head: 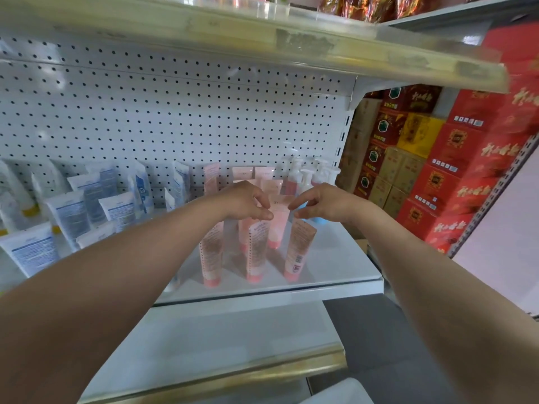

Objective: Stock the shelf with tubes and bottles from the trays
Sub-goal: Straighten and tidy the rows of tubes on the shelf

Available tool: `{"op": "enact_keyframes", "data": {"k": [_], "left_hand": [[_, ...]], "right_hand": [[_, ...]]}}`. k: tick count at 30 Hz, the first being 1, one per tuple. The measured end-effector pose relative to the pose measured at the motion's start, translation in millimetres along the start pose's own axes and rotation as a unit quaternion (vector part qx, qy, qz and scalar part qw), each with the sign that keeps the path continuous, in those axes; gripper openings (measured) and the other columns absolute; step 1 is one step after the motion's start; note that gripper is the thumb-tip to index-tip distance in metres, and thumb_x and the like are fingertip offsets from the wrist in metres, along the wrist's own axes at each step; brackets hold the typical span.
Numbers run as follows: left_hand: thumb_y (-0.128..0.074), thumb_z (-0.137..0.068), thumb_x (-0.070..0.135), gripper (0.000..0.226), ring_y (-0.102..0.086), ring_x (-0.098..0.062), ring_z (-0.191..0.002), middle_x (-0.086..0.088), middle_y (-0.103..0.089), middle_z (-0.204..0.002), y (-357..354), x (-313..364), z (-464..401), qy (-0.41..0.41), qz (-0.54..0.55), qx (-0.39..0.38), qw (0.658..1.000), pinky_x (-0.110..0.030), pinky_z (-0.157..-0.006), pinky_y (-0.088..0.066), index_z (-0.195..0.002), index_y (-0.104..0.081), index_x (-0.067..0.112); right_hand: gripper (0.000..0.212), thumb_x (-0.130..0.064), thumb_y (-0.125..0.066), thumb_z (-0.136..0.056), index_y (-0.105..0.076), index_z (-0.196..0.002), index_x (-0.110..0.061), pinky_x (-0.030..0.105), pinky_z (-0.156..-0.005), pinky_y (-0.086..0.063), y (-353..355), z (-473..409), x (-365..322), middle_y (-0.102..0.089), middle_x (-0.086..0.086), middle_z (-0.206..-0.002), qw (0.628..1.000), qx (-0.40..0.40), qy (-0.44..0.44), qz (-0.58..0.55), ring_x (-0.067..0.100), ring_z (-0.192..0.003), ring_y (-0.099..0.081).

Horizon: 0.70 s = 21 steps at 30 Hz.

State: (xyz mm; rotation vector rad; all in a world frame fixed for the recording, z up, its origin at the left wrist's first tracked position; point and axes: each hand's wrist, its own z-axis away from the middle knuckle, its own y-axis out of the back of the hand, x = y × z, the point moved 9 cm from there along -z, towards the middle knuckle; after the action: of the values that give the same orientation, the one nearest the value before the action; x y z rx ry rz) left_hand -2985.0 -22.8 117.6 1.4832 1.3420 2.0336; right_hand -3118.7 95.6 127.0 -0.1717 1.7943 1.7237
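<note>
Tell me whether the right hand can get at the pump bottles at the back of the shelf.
Probably yes: the right hand sits just in front of the pump bottles, with only the blue bottle below it and no tube between.

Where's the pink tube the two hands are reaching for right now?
In the head view, the pink tube stands cap-down on the white shelf, right of centre, between the left hand and right hand, behind three front pink tubes.

We see a smooth white metal shelf (pixel 335 258) and a matt white metal back board (pixel 175 112) full of little holes. The pink tubes (pixel 256 249) are soft, shiny plastic. The white tubes (pixel 70 214) are plastic too. The red boxes (pixel 455 158) look like glossy card. The top edge strip (pixel 291 42) is worn, scratched plastic.
</note>
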Motion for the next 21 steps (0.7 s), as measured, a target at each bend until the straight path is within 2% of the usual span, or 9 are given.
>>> {"op": "enact_keyframes", "data": {"k": [3, 5, 8, 10, 12, 15, 16, 18, 21], "left_hand": [[-0.081, -0.080, 0.040, 0.032, -0.060, -0.006, -0.080, 0.007, -0.070, -0.081, -1.2, -1.8, -1.5, 0.008, -0.006, 0.007, 1.000, -0.023, -0.068, -0.041, -0.108, -0.071, 0.028], [-0.081, -0.080, 0.038, 0.033, -0.058, -0.002, -0.077, 0.007, -0.070, -0.081, -2.1, -1.8, -1.4, 0.013, -0.010, 0.009, 1.000, -0.023, -0.067, -0.040, -0.109, -0.071, 0.027], [-0.080, -0.081, 0.036, 0.034, -0.058, 0.000, -0.081, 0.003, -0.072, -0.093, -2.3, -1.2, -2.3, 0.013, -0.015, 0.009, 1.000, -0.022, -0.069, -0.040, -0.113, -0.070, 0.026], [-0.078, -0.083, 0.035, 0.031, -0.056, 0.002, -0.081, 0.001, -0.071, -0.098, -1.7, 0.6, -1.6, 0.010, -0.027, 0.010, 1.000, -0.018, -0.066, -0.039, -0.113, -0.070, 0.027], [-0.076, -0.085, 0.034, 0.027, -0.058, 0.000, -0.080, 0.001, -0.073, -0.095, -2.2, 1.6, -1.9, 0.007, -0.024, 0.006, 1.000, -0.019, -0.066, -0.039, -0.111, -0.070, 0.028], [-0.074, -0.088, 0.032, 0.019, -0.058, -0.001, -0.072, 0.008, -0.069, -0.072, -3.5, -0.1, -2.0, 0.009, -0.008, -0.003, 1.000, -0.022, -0.062, -0.038, -0.106, -0.072, 0.028], [-0.074, -0.088, 0.032, 0.018, -0.058, -0.001, -0.072, 0.009, -0.068, -0.068, -3.4, -0.8, -2.6, 0.009, -0.003, -0.003, 1.000, -0.022, -0.062, -0.038, -0.105, -0.073, 0.027], [-0.074, -0.088, 0.031, 0.018, -0.061, -0.005, -0.077, 0.009, -0.069, -0.070, -3.4, -1.8, -3.4, 0.006, 0.010, -0.009, 1.000, -0.021, -0.065, -0.039, -0.104, -0.075, 0.023], [-0.077, -0.084, 0.037, 0.025, -0.061, -0.004, -0.089, 0.008, -0.072, -0.084, -2.6, -3.5, -1.2, 0.009, 0.024, -0.034, 0.999, -0.019, -0.074, -0.042, -0.105, -0.075, 0.025]], "right_hand": [[0.031, -0.030, -0.072, -0.092, -0.072, -0.122, -0.026, 0.007, -0.073, -0.039, -2.4, 1.3, -3.1, -0.067, -0.009, -0.099, 1.000, 0.001, 0.007, 0.009, 0.004, -0.104, -0.056], [0.032, -0.027, -0.072, -0.092, -0.071, -0.123, -0.022, 0.000, -0.062, -0.040, -3.5, 1.4, -3.5, -0.061, -0.018, -0.089, 1.000, 0.002, 0.011, 0.013, 0.002, -0.095, -0.056], [0.030, -0.023, -0.072, -0.092, -0.072, -0.122, -0.018, -0.003, -0.057, -0.037, -2.3, 0.9, -3.5, -0.051, -0.029, -0.082, 1.000, 0.015, 0.013, -0.004, 0.006, -0.105, -0.051], [0.025, -0.022, -0.073, -0.091, -0.075, -0.116, -0.018, -0.002, -0.060, -0.040, -3.5, -1.4, 0.0, -0.057, -0.027, -0.080, 1.000, 0.016, 0.005, -0.010, 0.005, -0.105, -0.054], [0.020, -0.021, -0.074, -0.090, -0.078, -0.109, -0.017, 0.001, -0.065, -0.046, -3.8, -4.2, 4.6, -0.063, -0.022, -0.079, 1.000, 0.022, -0.009, -0.016, 0.001, -0.096, -0.057], [0.015, -0.022, -0.075, -0.089, -0.080, -0.102, -0.017, 0.002, -0.055, -0.041, -2.8, -6.6, 8.5, -0.065, -0.018, -0.078, 0.999, 0.041, -0.020, -0.023, 0.005, -0.096, -0.061], [0.014, -0.022, -0.075, -0.089, -0.079, -0.102, -0.016, 0.002, -0.052, -0.040, -2.9, -6.1, 8.7, -0.064, -0.017, -0.079, 0.998, 0.044, -0.024, -0.032, 0.005, -0.088, -0.063], [0.016, -0.021, -0.072, -0.092, -0.077, -0.106, -0.017, 0.004, -0.049, -0.040, -5.1, -2.8, 6.2, -0.060, -0.014, -0.082, 0.997, 0.034, -0.027, -0.059, 0.002, -0.071, -0.061], [0.020, -0.036, -0.073, -0.090, -0.073, -0.110, -0.037, 0.016, -0.062, -0.044, -10.6, 3.2, 5.0, -0.064, -0.014, -0.093, 0.997, -0.018, -0.028, -0.076, 0.011, -0.083, -0.057]]}}
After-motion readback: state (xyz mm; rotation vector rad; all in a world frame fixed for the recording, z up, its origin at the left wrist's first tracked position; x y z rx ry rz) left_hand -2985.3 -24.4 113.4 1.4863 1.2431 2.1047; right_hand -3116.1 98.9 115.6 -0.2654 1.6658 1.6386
